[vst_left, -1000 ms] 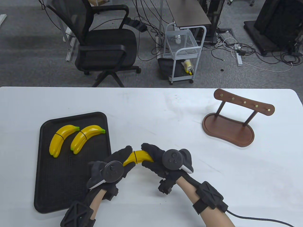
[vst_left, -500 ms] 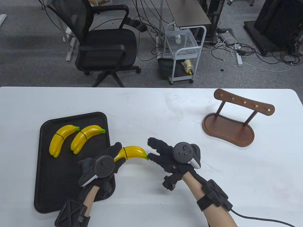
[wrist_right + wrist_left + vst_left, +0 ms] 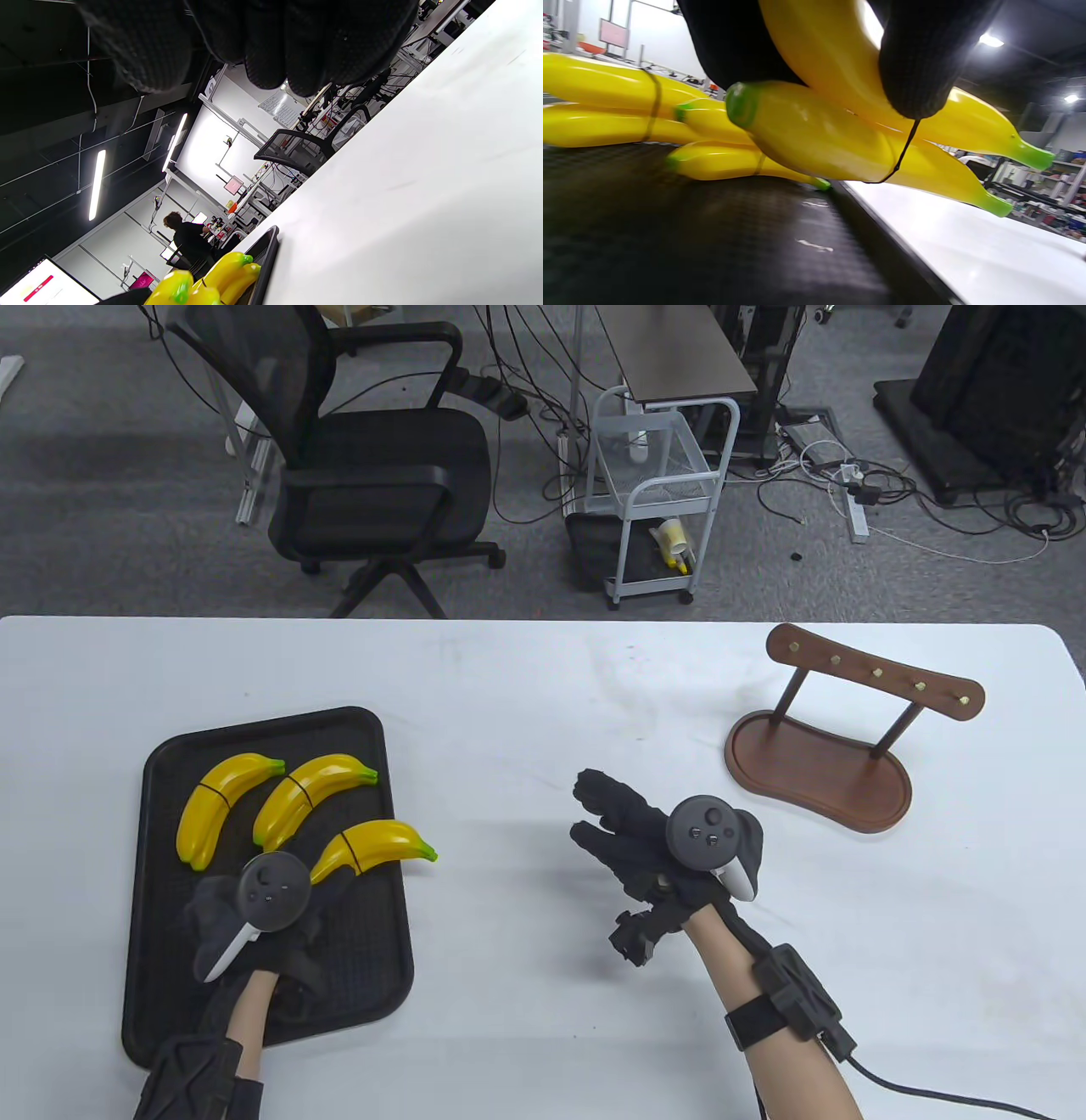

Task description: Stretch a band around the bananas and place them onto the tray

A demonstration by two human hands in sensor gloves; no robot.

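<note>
placing step: left hand (image 3: 254, 912) grip pinches banded bananas (image 3: 373, 848) above tray (image 3: 170, 984) at lower left, right hand (image 3: 645, 840) spread; lower, then release.

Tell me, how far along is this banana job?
Nearly finished, it seems. Two banded banana pairs already lie on the black tray. The left hand holds a third banded pair over the tray's right edge, its green tips past the rim. The right hand hangs free over the table. What remains: set this pair down. No loose bananas are visible.
</note>
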